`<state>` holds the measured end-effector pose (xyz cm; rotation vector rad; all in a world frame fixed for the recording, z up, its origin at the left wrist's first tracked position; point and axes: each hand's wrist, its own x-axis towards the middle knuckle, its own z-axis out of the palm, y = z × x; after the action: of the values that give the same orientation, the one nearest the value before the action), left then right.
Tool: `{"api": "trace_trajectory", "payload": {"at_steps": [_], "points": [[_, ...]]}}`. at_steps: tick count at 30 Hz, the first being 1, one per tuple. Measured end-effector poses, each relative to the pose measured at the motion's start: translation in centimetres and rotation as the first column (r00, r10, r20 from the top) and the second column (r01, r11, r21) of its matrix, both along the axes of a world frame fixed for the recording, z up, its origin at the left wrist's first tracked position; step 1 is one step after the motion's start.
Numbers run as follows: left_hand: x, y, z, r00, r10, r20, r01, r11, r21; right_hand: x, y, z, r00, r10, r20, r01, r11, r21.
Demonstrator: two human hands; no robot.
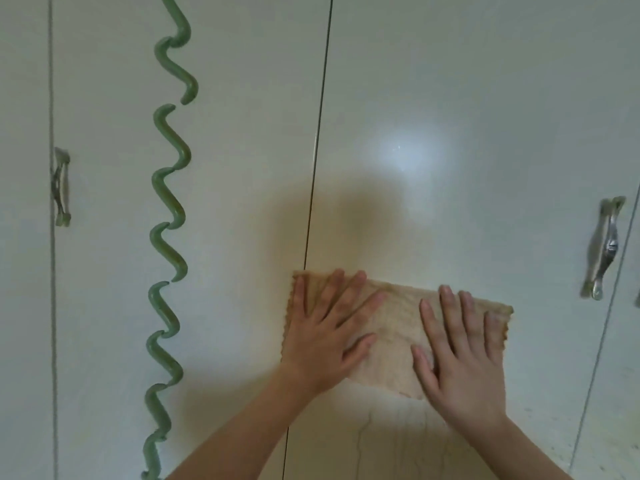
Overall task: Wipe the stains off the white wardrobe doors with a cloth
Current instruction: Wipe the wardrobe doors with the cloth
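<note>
From the head camera, your two hands press a beige cloth [391,327] flat against the white wardrobe doors. The cloth lies almost wholly on the right-hand door [467,98], low in the view, and its scalloped left edge just crosses the dark seam [320,126] onto the neighbouring door [249,140].

Your left hand [325,337] lies palm-down on the cloth's left part, fingers straight and fanned apart, the thumb pointing toward your other hand. Your right hand [462,358] lies the same way on the right part, fingers spread and reaching the cloth's upper edge (neither hand curls round or pinches the fabric). The two thumbs are near each other but apart, with bare cloth between them.

Below the cloth, thin streaks [384,441] run down the door between your forearms. A bright patch of reflected light [405,154] sits above the cloth on the same door.

A green wavy trim [169,209] runs down the neighbouring door, well to the left of the cloth. A metal handle [604,247] stands near the right-hand door's far edge, and another handle [61,187] at the far left.
</note>
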<state>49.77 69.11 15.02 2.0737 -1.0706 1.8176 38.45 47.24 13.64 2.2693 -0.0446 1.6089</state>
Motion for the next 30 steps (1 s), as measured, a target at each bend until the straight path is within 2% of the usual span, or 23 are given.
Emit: {"api": "trace_trajectory", "payload": {"at_steps": [4,7,10,14,17,21,25,30], "points": [[2.0,3.2,-6.1,0.996,0.008,-0.088,-0.005,1.0,0.027,1.3,2.2,-3.2,0.998,0.019,-0.061,-0.024,0.996,-0.084],[2.1,3.7,-5.5,0.996,-0.014,-0.087,0.019,0.998,0.054,1.6,2.9,-1.0,0.993,0.058,-0.099,-0.072,0.986,-0.15],[2.6,4.2,0.6,0.999,0.016,-0.028,-0.016,1.0,0.027,2.1,3.5,5.1,0.993,0.054,-0.101,-0.074,0.976,-0.204],[4.1,5.9,14.2,0.998,0.067,0.008,-0.067,0.997,-0.043,4.0,5.2,16.2,0.998,0.061,0.027,-0.059,0.996,-0.07],[5.2,7.7,18.0,0.999,0.045,-0.017,-0.046,0.998,-0.053,5.7,7.7,20.3,0.997,0.044,0.06,-0.044,0.999,-0.009],[6.6,10.6,14.7,0.997,0.052,-0.054,-0.057,0.994,-0.092,7.2,10.4,18.6,0.999,0.039,0.019,-0.036,0.992,-0.121],[7.2,11.9,6.3,0.994,0.049,-0.1,-0.065,0.985,-0.162,7.6,11.6,13.4,0.992,0.106,-0.073,-0.121,0.961,-0.247],[6.3,10.1,-4.6,0.982,0.071,-0.176,-0.101,0.982,-0.162,6.4,10.4,4.6,0.971,0.125,-0.202,-0.183,0.936,-0.3]]}}
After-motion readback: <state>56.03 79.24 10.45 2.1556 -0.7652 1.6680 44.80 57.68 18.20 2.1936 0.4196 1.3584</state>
